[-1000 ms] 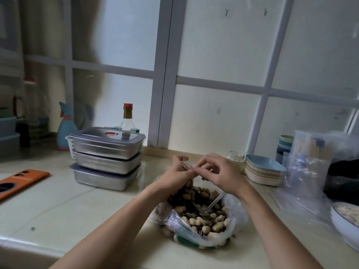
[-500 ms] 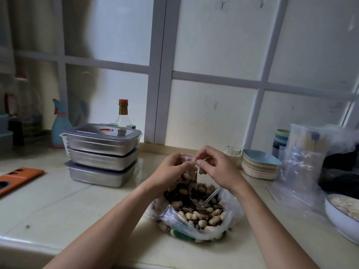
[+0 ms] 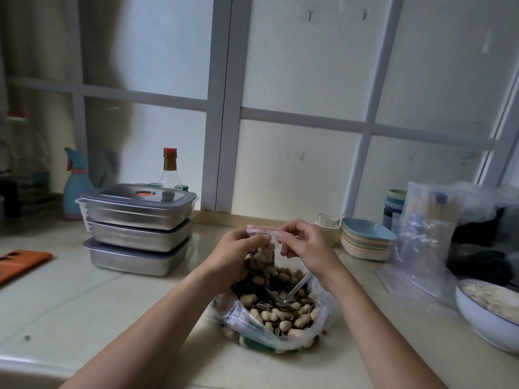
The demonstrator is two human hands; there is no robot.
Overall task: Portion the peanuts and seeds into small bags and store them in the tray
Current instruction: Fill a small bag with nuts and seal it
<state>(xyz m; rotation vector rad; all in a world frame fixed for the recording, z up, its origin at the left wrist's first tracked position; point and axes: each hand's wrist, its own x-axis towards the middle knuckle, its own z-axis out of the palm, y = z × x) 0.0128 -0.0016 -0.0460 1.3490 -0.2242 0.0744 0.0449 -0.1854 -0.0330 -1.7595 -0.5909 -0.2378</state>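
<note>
A small clear zip bag (image 3: 265, 255) with a red seal strip hangs above the big bag, filled with peanuts and seeds. My left hand (image 3: 233, 256) grips its left side and top corner. My right hand (image 3: 303, 245) pinches the top seal at its right end. Below them a large open plastic bag (image 3: 278, 313) of peanuts and dark seeds lies on the counter, with a metal spoon (image 3: 295, 290) resting in it. Three stacked steel lidded trays (image 3: 137, 228) stand to the left.
A stack of pastel plates (image 3: 365, 240) and a small glass jar (image 3: 327, 227) sit at the back right. Clear bags (image 3: 421, 237) and a white bowl (image 3: 488, 313) are at the right. A bottle (image 3: 170, 169), spray bottle (image 3: 74, 189) and orange object (image 3: 19, 263) are at the left.
Both hands have lifted the small bag slightly higher and spread apart along its top, so the red seal strip now shows between them. The view has tilted a little.
</note>
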